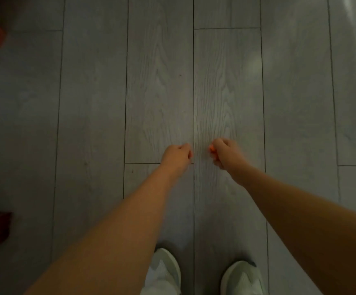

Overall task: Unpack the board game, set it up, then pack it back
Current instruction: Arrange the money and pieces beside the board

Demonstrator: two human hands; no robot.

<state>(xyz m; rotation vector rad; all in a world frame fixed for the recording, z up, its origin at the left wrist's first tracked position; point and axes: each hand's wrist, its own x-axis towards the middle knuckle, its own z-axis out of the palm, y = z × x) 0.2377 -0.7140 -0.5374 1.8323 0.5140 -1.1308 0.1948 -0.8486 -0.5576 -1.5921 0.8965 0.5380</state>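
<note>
The right hand (224, 153) has its fingers curled, pinching a small orange piece (211, 148), possibly a game token. The left hand (178, 155) is curled; contents cannot be told. No legible writing. Both hang over a grey wood-grain floor (87, 103), white shoes (166, 267) below.

A pair of white shoes (164, 270) stands on a grey wood-grain plank floor (92, 103).

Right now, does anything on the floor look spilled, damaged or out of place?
Nothing stands out: the grey plank floor shows no spill or damage. The right hand pinches a small orange piece.
</note>
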